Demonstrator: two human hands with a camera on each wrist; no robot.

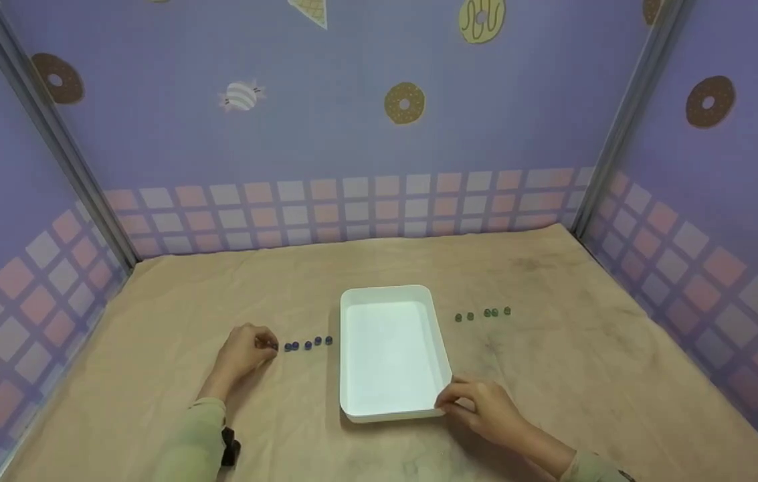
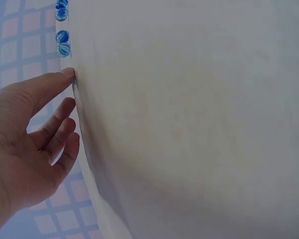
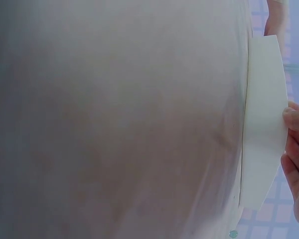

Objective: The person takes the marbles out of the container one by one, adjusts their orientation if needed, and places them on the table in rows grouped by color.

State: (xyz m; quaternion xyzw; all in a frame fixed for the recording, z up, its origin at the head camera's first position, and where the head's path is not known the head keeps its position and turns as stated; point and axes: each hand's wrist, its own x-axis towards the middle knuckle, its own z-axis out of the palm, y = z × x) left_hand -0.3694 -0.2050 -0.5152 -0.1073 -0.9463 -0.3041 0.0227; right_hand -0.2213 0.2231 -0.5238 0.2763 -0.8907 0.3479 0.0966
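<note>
A white rectangular tray (image 1: 345, 355) stands in the middle of the table. My right hand (image 1: 482, 405) pinches its near right corner; in the right wrist view the thumb (image 3: 293, 118) lies on the tray's wall (image 3: 264, 124). Left of the tray runs a row of several blue glass marbles (image 1: 308, 345), swirled with white in the left wrist view. At the row's left end my left hand (image 1: 245, 351) rests low on the table, thumb and finger pinching a dark blue marble (image 1: 275, 347), mostly hidden by the fingertips.
Several green marbles (image 1: 487, 312) lie in a row to the right of the tray. A wrinkled beige cloth (image 1: 271, 281) covers the table. Purple printed walls (image 1: 325, 140) enclose the back and both sides, with metal posts (image 1: 603, 154) at the corners.
</note>
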